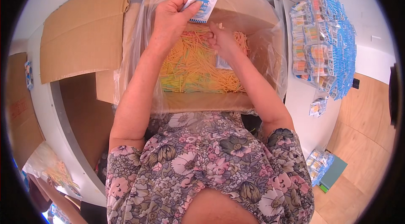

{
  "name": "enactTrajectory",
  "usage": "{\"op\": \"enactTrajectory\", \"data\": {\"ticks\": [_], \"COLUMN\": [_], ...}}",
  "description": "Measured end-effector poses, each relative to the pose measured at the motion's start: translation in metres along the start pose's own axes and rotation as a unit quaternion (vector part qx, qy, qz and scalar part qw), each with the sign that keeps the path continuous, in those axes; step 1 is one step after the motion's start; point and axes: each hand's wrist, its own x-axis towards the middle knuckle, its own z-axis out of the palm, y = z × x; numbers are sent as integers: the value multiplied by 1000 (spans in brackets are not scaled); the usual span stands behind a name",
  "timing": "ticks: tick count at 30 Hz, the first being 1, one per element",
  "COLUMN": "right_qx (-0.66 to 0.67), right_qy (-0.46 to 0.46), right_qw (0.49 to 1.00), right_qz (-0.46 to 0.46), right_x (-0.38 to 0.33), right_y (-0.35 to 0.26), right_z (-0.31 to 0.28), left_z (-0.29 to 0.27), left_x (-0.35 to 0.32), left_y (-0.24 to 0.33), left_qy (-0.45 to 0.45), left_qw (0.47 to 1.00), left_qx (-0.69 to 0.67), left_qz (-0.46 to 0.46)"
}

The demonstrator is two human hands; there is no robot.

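My left hand pinches a small blue-and-white striped packet between thumb and fingers above the far part of an open cardboard box. Lower and to the right, my right hand is inside the box with its fingers curled together; what they hold, if anything, I cannot make out. Thin pastel sticks, yellow, orange, pink and green, lie in a loose heap below both hands. Another blue-and-white packet rests on the heap, partly covered by my right wrist. A clear plastic liner drapes over the box walls.
A large stack of filled packets stands on the white surface at right, with a loose packet nearer me. Cardboard flaps spread at left. Another person's arm shows at lower left, near a bag of sticks.
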Motion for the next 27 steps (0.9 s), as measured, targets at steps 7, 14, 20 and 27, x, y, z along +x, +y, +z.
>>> {"op": "enactTrajectory", "data": {"ticks": [7,14,20,27], "right_qx": [48,203,275,11], "right_qy": [-8,-49,-48,45], "right_qw": [999,968,923,941], "right_qz": [-25,-137,-265,-335], "right_x": [-5,-61,-100,-125], "right_y": [-5,-32,-35,-19], "right_z": [-4,18,71,72], "left_z": [2,5,40,59], "left_x": [1,0,-22,-34], "left_y": [2,-13,-25,1], "left_qy": [-18,35,135,186], "left_qw": [997,981,951,925], "left_qx": [-67,-188,-273,-312], "left_qz": [-30,-38,-56,-108]}}
